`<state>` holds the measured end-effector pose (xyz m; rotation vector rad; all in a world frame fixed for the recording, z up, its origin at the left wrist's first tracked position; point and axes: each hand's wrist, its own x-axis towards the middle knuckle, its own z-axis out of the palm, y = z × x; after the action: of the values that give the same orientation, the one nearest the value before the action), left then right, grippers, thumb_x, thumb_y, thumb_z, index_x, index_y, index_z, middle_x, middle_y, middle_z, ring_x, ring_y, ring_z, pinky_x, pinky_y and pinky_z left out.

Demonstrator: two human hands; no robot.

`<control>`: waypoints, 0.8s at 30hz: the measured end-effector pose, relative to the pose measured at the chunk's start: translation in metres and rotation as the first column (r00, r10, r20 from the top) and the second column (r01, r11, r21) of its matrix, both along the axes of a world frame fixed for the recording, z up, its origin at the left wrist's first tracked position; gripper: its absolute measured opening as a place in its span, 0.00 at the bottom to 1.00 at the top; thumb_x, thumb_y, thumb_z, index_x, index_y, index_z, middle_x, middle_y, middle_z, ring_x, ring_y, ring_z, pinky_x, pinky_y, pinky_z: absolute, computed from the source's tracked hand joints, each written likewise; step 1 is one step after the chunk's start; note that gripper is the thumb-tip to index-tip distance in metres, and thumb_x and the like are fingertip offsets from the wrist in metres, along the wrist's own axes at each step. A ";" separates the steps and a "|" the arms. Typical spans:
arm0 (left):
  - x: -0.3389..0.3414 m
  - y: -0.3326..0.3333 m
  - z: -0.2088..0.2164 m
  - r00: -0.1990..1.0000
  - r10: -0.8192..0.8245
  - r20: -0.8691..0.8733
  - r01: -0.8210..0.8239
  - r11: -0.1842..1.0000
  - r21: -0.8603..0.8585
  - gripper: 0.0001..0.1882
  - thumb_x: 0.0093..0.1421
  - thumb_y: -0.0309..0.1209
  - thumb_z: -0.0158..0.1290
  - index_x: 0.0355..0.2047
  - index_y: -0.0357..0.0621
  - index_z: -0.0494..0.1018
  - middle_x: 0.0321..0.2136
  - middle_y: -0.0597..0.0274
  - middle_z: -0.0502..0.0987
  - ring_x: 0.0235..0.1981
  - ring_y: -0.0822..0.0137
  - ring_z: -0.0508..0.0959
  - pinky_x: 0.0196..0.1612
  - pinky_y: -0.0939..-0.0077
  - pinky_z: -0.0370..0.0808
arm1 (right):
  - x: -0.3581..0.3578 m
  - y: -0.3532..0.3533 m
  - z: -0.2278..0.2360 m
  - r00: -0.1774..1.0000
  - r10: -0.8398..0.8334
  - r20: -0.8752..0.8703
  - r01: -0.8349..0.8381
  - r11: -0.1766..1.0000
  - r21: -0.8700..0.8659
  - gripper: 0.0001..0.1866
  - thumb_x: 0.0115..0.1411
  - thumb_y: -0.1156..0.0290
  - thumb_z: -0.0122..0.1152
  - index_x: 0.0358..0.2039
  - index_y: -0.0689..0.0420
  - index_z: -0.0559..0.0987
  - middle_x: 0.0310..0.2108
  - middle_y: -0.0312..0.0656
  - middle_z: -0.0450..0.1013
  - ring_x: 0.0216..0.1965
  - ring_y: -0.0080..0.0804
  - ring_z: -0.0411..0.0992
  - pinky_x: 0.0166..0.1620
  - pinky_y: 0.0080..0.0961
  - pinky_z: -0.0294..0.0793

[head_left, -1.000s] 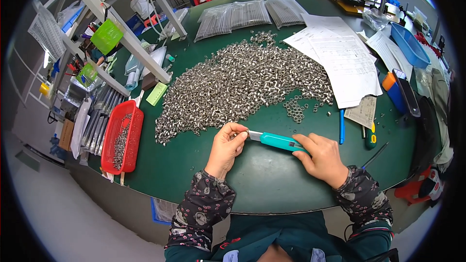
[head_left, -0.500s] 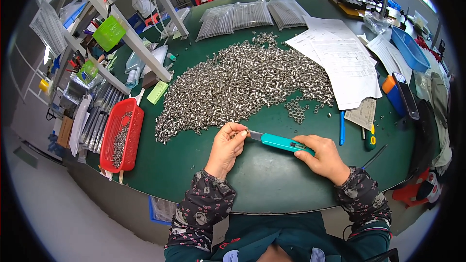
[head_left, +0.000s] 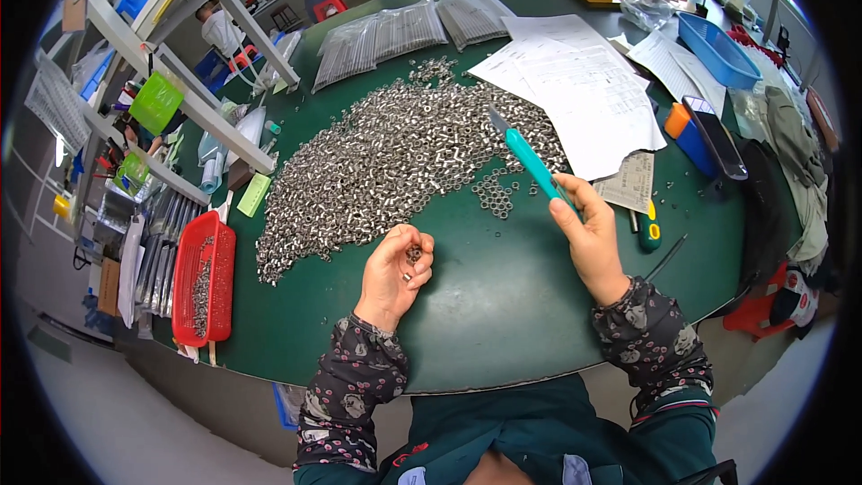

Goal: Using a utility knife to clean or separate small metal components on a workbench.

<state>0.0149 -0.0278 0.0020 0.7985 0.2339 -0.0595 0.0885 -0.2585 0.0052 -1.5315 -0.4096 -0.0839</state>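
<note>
My right hand is closed round the handle of a teal utility knife. Its bare blade points away from me, over the right part of a wide pile of small silvery metal rings. My left hand is turned partly palm up near the front of the pile. A few metal rings sit in its curled fingers, and how many is partly hidden. Beside the pile lies a flat cluster of thinner rings on the green tabletop.
A red basket with rings in it stands at the left. Bags of thin tubes lie along the far side. Paper sheets, a phone, a yellow-green handled tool and a blue basket are on the right.
The knife has left the fingertips of my left hand and swung from pointing left to pointing away. My left hand has turned, showing rings in its fingers. The view has shifted right.
</note>
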 end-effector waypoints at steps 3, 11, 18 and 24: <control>0.014 -0.023 0.009 0.992 -0.097 -0.086 0.120 0.940 0.320 0.06 0.56 0.29 0.47 0.25 0.45 0.61 0.18 0.70 0.64 0.16 0.82 0.60 0.11 0.90 0.50 | -0.003 -0.001 0.000 1.000 0.010 -0.007 -0.009 0.999 0.042 0.15 0.53 0.69 0.55 0.39 0.65 0.70 0.26 0.33 0.68 0.27 0.15 0.62 0.31 0.12 0.63; 0.055 -0.065 0.000 0.972 -0.191 0.134 -0.162 -0.138 0.977 0.07 0.44 0.25 0.54 0.26 0.42 0.70 0.21 0.58 0.67 0.22 0.61 0.70 0.26 0.69 0.66 | -0.005 0.000 0.005 0.999 0.008 0.043 -0.010 0.999 0.046 0.14 0.52 0.70 0.56 0.38 0.63 0.71 0.24 0.33 0.68 0.24 0.14 0.61 0.27 0.13 0.63; 0.065 -0.069 -0.014 0.950 -0.206 0.233 -0.271 -0.182 0.945 0.08 0.42 0.24 0.55 0.25 0.39 0.70 0.21 0.60 0.68 0.20 0.65 0.68 0.25 0.72 0.67 | -0.003 0.004 0.004 0.996 0.021 0.086 -0.026 0.998 0.059 0.14 0.52 0.71 0.55 0.39 0.63 0.70 0.26 0.37 0.71 0.27 0.16 0.66 0.30 0.14 0.66; 0.057 -0.060 -0.004 0.935 -0.244 0.259 -0.272 -0.020 0.962 0.06 0.47 0.25 0.53 0.25 0.38 0.68 0.18 0.65 0.65 0.18 0.73 0.66 0.19 0.79 0.63 | -0.005 0.004 0.004 0.997 0.046 0.059 -0.046 0.999 -0.005 0.14 0.52 0.71 0.56 0.38 0.63 0.71 0.27 0.39 0.72 0.28 0.18 0.68 0.31 0.17 0.67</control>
<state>0.0724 -0.0873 -0.0023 2.3666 -0.1636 0.3634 0.0833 -0.2548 0.0096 -1.5255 -0.4919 -0.0929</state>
